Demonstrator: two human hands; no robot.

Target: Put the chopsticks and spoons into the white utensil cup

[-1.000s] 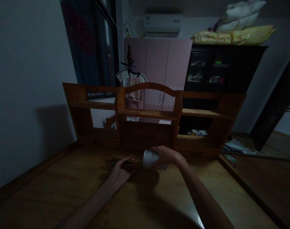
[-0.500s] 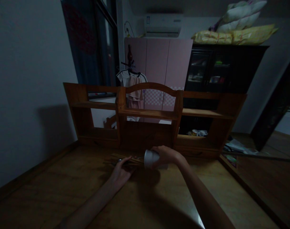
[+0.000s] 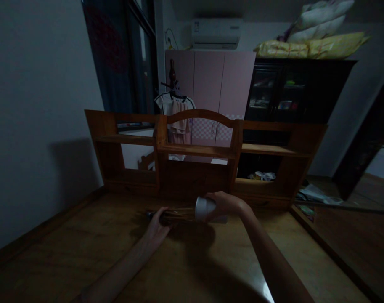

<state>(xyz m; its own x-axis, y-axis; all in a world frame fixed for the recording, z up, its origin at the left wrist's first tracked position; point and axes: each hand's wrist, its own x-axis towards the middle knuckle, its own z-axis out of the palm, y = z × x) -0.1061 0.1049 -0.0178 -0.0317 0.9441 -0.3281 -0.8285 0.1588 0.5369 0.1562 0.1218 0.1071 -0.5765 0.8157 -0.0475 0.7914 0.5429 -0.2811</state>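
On my feed, the left hand [image 3: 158, 224] has its fingers curled around a bundle of thin, brown, stick-like pieces [image 3: 181, 213], over the yellow-brown wooden bench [image 3: 147, 269]. The right hand [image 3: 226, 206] grasps a pale grey, cylindrical cup [image 3: 202, 209], tipped sideways, mouth facing the bundle. Versus half a second earlier: cup and right hand shifted slightly right, left hand slightly left; I see more bundle between them. Cannot tell whether tips sit inside the cup.

There are two hands [image 3: 158, 224] [image 3: 226, 205] and one cup [image 3: 202, 209].
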